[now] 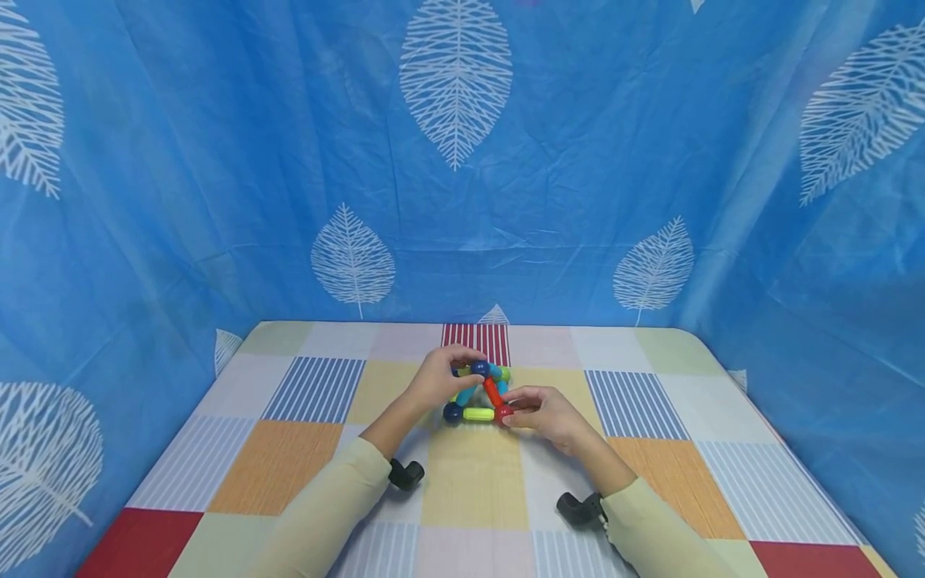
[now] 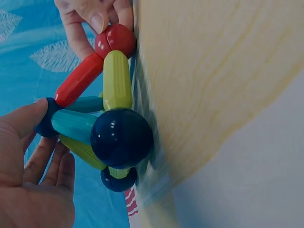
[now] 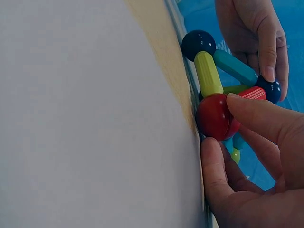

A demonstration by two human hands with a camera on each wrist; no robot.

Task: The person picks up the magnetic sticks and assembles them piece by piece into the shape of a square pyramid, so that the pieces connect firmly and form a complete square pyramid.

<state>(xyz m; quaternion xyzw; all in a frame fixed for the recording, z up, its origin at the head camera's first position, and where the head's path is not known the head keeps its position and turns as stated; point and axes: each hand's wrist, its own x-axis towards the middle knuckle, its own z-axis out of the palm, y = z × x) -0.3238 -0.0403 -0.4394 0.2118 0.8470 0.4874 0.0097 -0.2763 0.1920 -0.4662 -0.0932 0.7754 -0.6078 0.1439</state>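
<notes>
A small pyramid-like frame of magnetic rods and balls stands on the cloth. My left hand (image 1: 436, 380) pinches its top dark blue ball (image 1: 480, 368) between thumb and fingers. With thumb and fingertips, my right hand (image 1: 551, 416) grips the red ball (image 3: 214, 116) at the front right corner. A red rod (image 2: 78, 80) links these two balls. Along the bottom front, a yellow-green rod (image 1: 478, 414) runs from the red ball to another dark blue ball (image 2: 121, 138). A light blue rod (image 2: 73, 126) slopes from that corner up to the top. The frame's far side is partly hidden.
A patchwork-patterned cloth (image 1: 473, 482) covers the table. Blue curtains (image 1: 564, 185) with white leaf prints hang behind and at both sides. Each wrist wears a black camera mount, one by the left sleeve (image 1: 407, 475) and one by the right sleeve (image 1: 578, 509).
</notes>
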